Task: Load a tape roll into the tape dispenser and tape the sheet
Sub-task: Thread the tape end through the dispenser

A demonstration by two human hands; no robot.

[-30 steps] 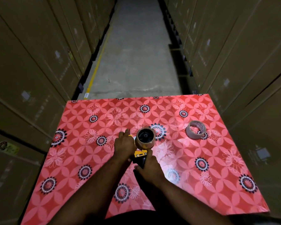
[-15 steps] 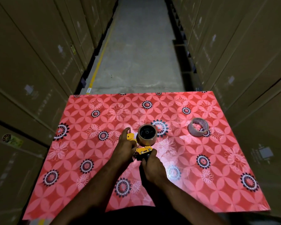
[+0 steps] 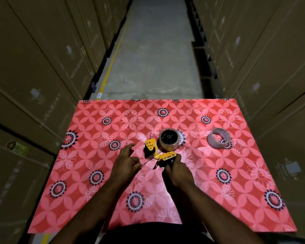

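Observation:
A yellow tape dispenser (image 3: 152,147) lies on the red floral sheet (image 3: 236,182), with a brown tape roll (image 3: 168,140) seated on its black hub. My right hand (image 3: 179,170) grips the dispenser's dark handle at the near end. My left hand (image 3: 126,162) hovers just left of the dispenser, fingers apart and holding nothing. A thin strip of tape seems to stretch between my hands near the dispenser's mouth; I cannot tell where it ends. A second, nearly used roll (image 3: 218,138) rests on the sheet to the right.
The sheet covers a table standing in a narrow aisle. Tall stacks of cardboard boxes (image 3: 33,76) line both sides. Beyond the table's far edge runs a concrete floor (image 3: 153,59) with a yellow line.
My left hand has come off the dispenser's front end and drawn back to the left, fingers spread. The right hand keeps its hold on the handle.

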